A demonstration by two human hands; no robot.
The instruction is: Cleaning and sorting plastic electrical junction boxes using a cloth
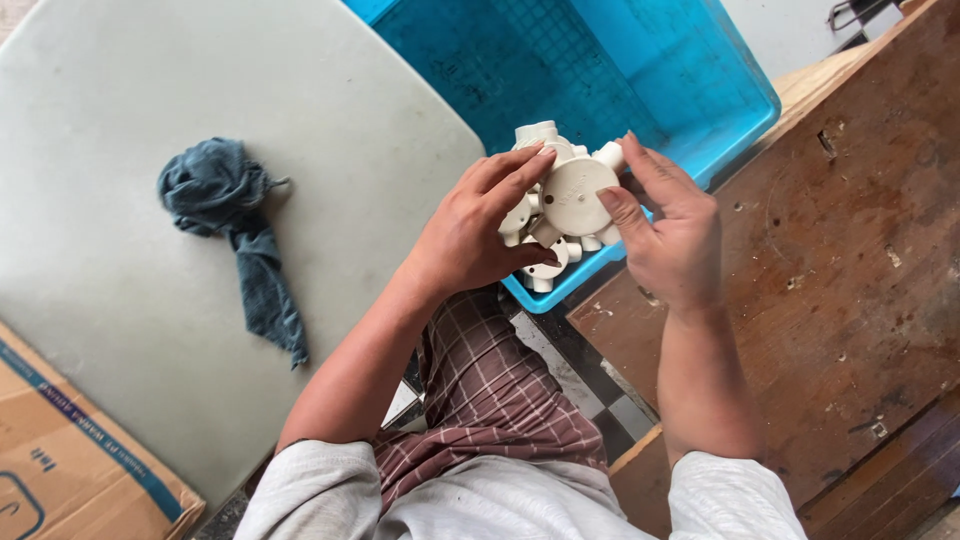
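A round white plastic junction box with short pipe stubs is gripped between both hands, directly above the near corner of a blue plastic crate. The left hand is curled around the box's left side, fingers laid over its top edge, thumb tucked below. The right hand is closed on the right side, thumb pressed against the flat round face, fingers behind a stub. Further white fittings of the same kind are seen just under the left hand, piled in the crate's near corner; whether some are also held by the left hand cannot be told.

Well left of the left hand, a crumpled blue-grey rag is laid on a pale grey table top. A cardboard box is seen at the lower left, beyond that forearm. To the right of the right hand, a worn brown wooden surface is spread. Below both wrists, a maroon checked cloth is draped over the lap, with tiled floor visible between the forearms.
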